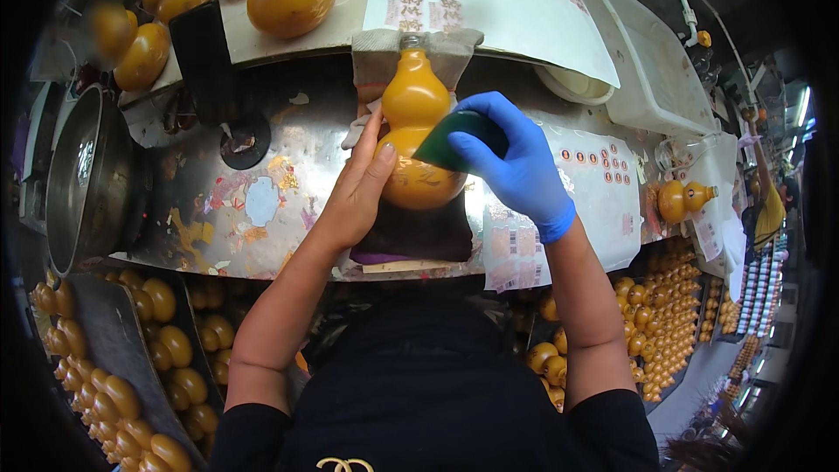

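A yellow-orange gourd-shaped bottle lies on its side in front of me, its clear neck pointing away. That neck end rests on a greyish cloth; a dark pad lies under the wide end. My bare left hand grips the bottle's left side, thumb on the lower bulb and fingers along its edge. In a blue glove, my right hand pinches a dark green flat scraper. Its pointed edge touches the lower bulb near the waist, on the right.
Sheets of stickers lie right of the bottle, beside another gourd bottle. A metal bowl and a black stand are at left. Behind are more gourd bottles, a label sheet and a white tub.
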A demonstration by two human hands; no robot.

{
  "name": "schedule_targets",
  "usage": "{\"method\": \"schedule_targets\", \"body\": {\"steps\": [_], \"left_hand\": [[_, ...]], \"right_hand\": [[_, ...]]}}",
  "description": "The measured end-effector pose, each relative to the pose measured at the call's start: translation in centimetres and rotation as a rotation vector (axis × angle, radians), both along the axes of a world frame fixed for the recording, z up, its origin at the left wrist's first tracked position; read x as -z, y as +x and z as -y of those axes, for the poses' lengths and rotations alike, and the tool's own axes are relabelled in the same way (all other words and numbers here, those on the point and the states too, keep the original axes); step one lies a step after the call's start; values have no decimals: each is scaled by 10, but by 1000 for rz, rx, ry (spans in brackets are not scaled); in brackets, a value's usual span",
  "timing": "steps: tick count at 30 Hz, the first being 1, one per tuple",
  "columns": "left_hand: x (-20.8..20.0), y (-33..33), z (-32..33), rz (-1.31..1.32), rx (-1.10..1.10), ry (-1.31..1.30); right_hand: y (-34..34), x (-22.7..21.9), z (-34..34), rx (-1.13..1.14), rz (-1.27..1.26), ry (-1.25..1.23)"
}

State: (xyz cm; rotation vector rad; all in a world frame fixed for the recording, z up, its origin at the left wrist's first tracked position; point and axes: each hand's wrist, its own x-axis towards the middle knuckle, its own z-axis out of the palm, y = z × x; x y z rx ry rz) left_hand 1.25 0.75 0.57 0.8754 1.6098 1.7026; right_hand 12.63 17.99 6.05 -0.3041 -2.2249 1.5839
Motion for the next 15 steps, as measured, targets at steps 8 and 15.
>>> {"method": "schedule_targets", "body": {"steps": [8, 15], "left_hand": [[-9, 4, -13, 138, -64, -1], [10, -6, -14, 160, -126, -93]], "right_hand": [[14, 23, 23, 289, -162, -228], [17, 55, 17, 377, -88, -352]]}}
